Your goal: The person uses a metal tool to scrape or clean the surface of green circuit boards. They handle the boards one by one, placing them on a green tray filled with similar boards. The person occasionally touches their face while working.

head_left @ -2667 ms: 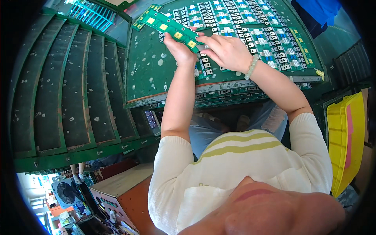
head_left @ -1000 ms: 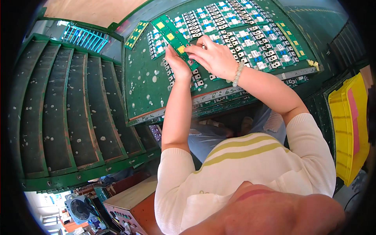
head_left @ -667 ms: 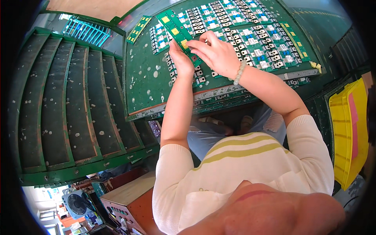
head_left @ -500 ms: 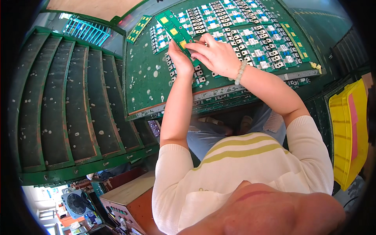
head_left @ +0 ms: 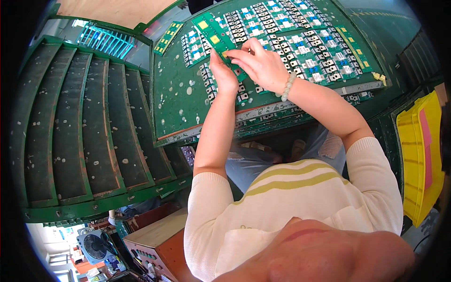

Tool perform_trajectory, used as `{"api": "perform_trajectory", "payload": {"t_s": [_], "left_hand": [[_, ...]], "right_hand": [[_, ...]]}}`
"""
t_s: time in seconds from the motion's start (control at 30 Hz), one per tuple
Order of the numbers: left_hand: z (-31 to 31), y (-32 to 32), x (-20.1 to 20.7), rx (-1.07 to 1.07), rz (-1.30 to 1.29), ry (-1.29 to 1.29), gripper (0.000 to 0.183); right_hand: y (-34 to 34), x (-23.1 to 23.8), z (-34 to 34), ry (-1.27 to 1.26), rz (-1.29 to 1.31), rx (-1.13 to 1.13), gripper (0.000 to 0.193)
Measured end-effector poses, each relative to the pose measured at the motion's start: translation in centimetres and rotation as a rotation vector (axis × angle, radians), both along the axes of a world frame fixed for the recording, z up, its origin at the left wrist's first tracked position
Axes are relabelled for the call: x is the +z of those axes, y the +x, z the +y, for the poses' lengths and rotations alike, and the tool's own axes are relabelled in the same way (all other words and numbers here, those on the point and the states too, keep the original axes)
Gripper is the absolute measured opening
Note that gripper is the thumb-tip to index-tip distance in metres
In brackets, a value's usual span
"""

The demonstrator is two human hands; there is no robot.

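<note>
A long green circuit board (head_left: pixel 208 31) with yellow square patches is held slantwise above the worktable by my left hand (head_left: pixel 224 77), whose fingers curl behind its lower part. My right hand (head_left: pixel 263 68), with a beaded bracelet at the wrist, is closed in a pinch over a lower yellow patch. Whatever lies between those fingertips is too small to make out. Beneath and to the right, rows of populated circuit boards (head_left: pixel 311 63) with white, blue and black parts cover much of the green table.
Another green board with yellow patches (head_left: pixel 168 38) lies at the table's far left, and a similar strip (head_left: pixel 353 49) at the right. Green slatted racking (head_left: pixel 89 127) stands on the left. A yellow bin (head_left: pixel 418 164) is at the right, near a metal table edge (head_left: pixel 338 91).
The held board and my left hand have shifted slightly right within the picture, as the whole view moved a little. My right fingertips remain at the lower yellow patch.
</note>
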State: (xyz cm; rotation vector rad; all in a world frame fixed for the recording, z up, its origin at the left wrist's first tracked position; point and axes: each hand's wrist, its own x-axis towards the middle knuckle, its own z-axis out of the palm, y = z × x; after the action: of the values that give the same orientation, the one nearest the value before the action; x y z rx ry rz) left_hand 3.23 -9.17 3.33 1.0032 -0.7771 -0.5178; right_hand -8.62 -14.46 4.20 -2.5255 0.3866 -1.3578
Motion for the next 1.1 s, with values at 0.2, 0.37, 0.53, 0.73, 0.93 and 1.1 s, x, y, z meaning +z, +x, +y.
{"api": "perform_trajectory", "payload": {"t_s": [0.2,0.37,0.53,0.73,0.93,1.1], "left_hand": [[0.0,-0.7,0.7,-0.173,0.033,0.111,0.052],[-0.6,-1.0,0.1,-0.116,0.017,0.089,0.052],[-0.8,0.0,-1.0,-0.088,-0.275,0.029,0.045],[-0.5,0.2,-1.2,-0.106,-0.268,0.014,0.041],[-0.6,-0.3,-0.7,-0.055,-0.362,-0.009,0.056],[0.1,-1.7,0.0,0.023,-0.453,0.074,0.054]], "right_hand": [[-0.1,0.7,-1.6,0.137,-0.302,-0.065,0.021],[0.0,1.0,-1.8,0.015,-0.346,-0.109,0.023],[0.3,0.4,-1.6,-0.003,-0.153,-0.094,0.022],[0.0,0.4,-1.5,0.08,-0.088,-0.032,0.027],[-0.2,0.3,-1.7,0.109,-0.068,-0.018,0.028],[0.1,0.1,-1.4,0.07,-0.118,-0.045,0.023]]}}
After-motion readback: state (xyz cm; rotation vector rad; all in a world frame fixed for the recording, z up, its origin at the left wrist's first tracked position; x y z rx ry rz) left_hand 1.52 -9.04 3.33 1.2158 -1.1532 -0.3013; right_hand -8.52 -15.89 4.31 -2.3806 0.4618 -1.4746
